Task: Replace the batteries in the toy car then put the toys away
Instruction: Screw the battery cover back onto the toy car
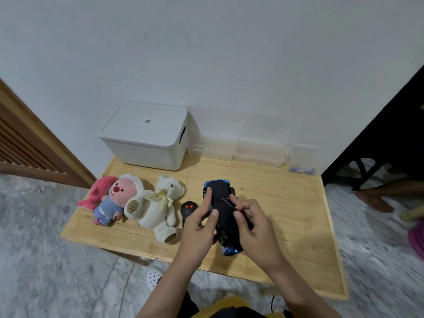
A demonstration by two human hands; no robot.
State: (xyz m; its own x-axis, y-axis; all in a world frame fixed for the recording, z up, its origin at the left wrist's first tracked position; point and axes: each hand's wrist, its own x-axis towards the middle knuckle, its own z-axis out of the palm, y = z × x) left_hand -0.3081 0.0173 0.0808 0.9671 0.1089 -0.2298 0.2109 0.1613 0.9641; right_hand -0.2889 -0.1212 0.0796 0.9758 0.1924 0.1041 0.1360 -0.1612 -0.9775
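The toy car (220, 198), black underside up with blue bodywork at both ends, lies on the wooden table (286, 203). My left hand (199, 223) holds its left side, forefinger stretched along the chassis. My right hand (254, 228) pinches a thin screwdriver (227, 203) whose tip rests on the underside. A black remote control (188, 210) with two red buttons lies just left of the car, partly behind my left hand. Three plush toys sit further left: a white bear (160, 207), a pink-faced one in blue (114, 200) and a pink one (98, 191).
A white lidded storage box (146, 138) stands at the table's back by the wall. Clear plastic containers (259, 152) line the back right; the rightmost (305, 161) holds small blue-white items. Another person's foot (376, 198) rests on the floor to the right. A white shoe (153, 277) lies under the table's front edge.
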